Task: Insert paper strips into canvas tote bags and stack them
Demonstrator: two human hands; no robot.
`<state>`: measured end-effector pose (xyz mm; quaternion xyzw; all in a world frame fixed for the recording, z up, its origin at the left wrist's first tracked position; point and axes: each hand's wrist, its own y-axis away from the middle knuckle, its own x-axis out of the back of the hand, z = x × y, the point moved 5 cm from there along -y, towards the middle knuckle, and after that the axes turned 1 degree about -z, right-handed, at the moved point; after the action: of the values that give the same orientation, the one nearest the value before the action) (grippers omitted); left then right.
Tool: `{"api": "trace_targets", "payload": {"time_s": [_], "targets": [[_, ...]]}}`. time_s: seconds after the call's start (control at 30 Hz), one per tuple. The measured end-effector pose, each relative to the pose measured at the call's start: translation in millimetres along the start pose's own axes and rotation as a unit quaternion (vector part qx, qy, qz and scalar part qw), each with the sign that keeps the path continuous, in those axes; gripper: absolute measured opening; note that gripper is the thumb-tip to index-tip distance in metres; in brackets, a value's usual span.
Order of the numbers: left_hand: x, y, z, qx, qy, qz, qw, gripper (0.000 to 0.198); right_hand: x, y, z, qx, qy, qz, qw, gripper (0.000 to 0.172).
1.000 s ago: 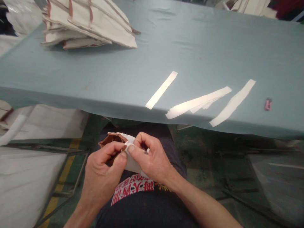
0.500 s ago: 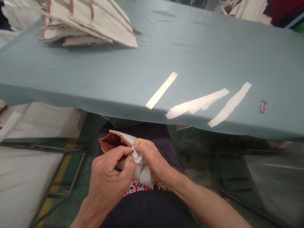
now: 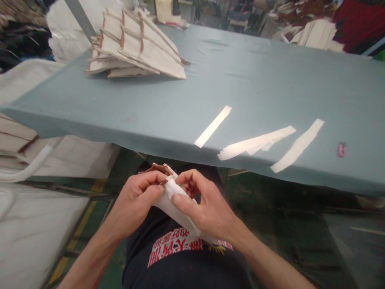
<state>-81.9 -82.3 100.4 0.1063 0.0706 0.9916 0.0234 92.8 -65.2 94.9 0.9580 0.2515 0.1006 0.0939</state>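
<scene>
Over my lap, both hands work on a white-and-brown fabric piece [image 3: 177, 212], white on the outside with brown showing at its upper edge. My left hand [image 3: 136, 200] is closed, its thumb and index finger pinching the brown edge. Close by on the right, my right hand [image 3: 207, 200] grips the white side between thumb and bent fingers. The fingertips of both hands almost meet at the top fold. Part of the piece is hidden behind my fingers.
A blue-grey covered table [image 3: 144, 108] lies ahead. On it are stacked white pieces with brown edges [image 3: 135, 48], a single white strip [image 3: 213, 126], overlapping white strips [image 3: 255, 142], another strip [image 3: 297, 146] and a small pink object [image 3: 341, 149]. A white bin [image 3: 33, 228] stands at left.
My view has tilted up and shifted left. The piece's brown opening, wide before, now shows less. My right hand has turned, its thumb now lying on the white side.
</scene>
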Motion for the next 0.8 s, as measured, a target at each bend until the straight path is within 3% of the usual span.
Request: {"api": "trace_targets", "payload": {"time_s": [0.23, 0.47, 0.57, 0.7, 0.8], "targets": [[-5.1, 6.2, -14.3, 0.024, 0.031, -0.066, 0.997, 0.021, -12.8, 3.9, 9.0, -0.034, 0.056, 0.013, 0.998, 0.017], [-8.9, 11.9, -17.0, 0.02, -0.044, -0.024, 0.999, 0.034, -19.5, 6.5, 12.7, -0.02, 0.103, 0.021, 0.994, 0.023], [1.9, 12.3, -11.8, -0.009, -0.046, 0.0, 0.999, 0.031, -18.3, 12.1, 11.7, -0.038, 0.108, -0.008, 0.993, 0.024], [19.9, 6.1, -1.2, -0.04, -0.054, 0.035, 0.997, 0.03, -12.8, 26.9, 12.1, -0.049, 0.154, -0.034, 0.986, 0.004], [28.7, 1.8, 4.7, -0.053, -0.069, 0.055, 0.995, 0.03, -9.6, 46.5, 20.7, -0.095, 0.211, -0.08, 0.969, 0.008]]}}
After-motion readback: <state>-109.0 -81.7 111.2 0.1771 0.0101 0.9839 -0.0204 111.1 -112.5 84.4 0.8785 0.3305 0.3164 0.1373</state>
